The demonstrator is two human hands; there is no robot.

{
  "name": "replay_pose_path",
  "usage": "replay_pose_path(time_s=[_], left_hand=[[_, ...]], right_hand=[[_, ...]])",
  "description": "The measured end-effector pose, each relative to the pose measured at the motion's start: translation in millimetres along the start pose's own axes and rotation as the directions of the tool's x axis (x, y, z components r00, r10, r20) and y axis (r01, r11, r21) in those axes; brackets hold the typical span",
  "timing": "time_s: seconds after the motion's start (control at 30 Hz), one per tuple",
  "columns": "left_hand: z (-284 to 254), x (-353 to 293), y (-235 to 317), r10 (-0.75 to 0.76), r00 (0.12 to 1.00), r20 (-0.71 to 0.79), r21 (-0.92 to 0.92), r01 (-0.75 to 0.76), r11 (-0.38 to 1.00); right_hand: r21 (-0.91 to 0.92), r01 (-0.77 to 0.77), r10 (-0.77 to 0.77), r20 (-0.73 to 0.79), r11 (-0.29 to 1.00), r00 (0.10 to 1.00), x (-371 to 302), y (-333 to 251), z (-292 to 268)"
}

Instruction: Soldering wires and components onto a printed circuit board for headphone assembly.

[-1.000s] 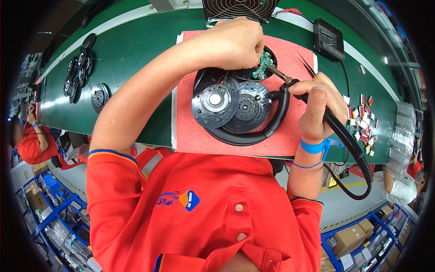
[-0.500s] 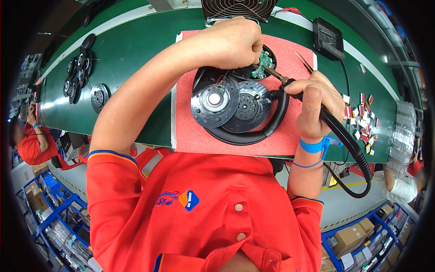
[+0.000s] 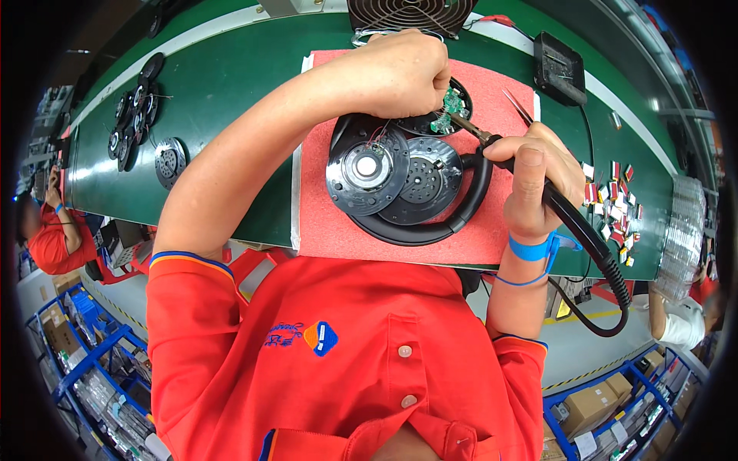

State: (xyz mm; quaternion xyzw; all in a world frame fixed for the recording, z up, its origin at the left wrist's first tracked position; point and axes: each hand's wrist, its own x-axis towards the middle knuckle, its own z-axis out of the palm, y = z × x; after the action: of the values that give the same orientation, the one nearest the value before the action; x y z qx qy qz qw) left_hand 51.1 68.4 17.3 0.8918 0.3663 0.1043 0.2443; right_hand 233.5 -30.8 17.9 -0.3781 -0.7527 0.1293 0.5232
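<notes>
My right hand (image 3: 538, 177) grips a soldering iron (image 3: 565, 207). The iron's tip reaches the green circuit board (image 3: 453, 107) inside a round black earcup. A pair of pointed metal tweezers (image 3: 520, 108) also sticks out of this hand, angled away from the board. My left hand (image 3: 407, 73) is closed beside the same board, its fingertips turned down; whatever they pinch is hidden. Nearer to me lie a round speaker plate (image 3: 367, 167) with thin wires and a second black disc (image 3: 421, 180), partly overlapped by it. A curved black headband (image 3: 430, 233) runs around them.
A pink foam mat (image 3: 323, 242) lies under the parts on a green bench (image 3: 246, 69). At left are several loose speaker discs (image 3: 132, 115). A fan (image 3: 411, 14) and a black tray (image 3: 559, 67) stand behind; small red-and-white battery-like packs (image 3: 615, 201) are scattered at right.
Both hands keep nearly the same pose, with the iron's tip still at the circuit board. The whole view has shifted slightly; nothing has been picked up or put down.
</notes>
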Motion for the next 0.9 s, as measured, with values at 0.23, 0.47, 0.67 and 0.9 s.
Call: replay_pose_path(time_s=[0.23, 0.47, 0.67, 0.9], left_hand=[[-0.6, 0.9, 3.2, -0.064, 0.997, 0.050, -0.007, 0.065, 0.998], [0.9, -0.2, 1.9, -0.063, 0.997, 0.042, -0.026, 0.064, 0.998], [3.2, -2.5, 3.2, -0.080, 0.996, 0.030, -0.058, 0.082, 0.995], [7.2, 0.1, 1.0, -0.073, 0.997, 0.008, -0.088, 0.074, 0.993]], right_hand=[[0.015, 0.040, -0.040, -0.026, 0.999, 0.999, -2.2, 2.7, -2.4], [0.038, -0.013, 0.013, -0.020, 0.999, 1.000, -2.0, 4.6, -2.6], [0.044, -0.023, 0.024, -0.013, 0.999, 1.000, -3.3, 4.3, -1.5], [-0.018, 0.000, 0.000, 0.001, 1.000, 1.000, -1.5, 1.8, -3.3]])
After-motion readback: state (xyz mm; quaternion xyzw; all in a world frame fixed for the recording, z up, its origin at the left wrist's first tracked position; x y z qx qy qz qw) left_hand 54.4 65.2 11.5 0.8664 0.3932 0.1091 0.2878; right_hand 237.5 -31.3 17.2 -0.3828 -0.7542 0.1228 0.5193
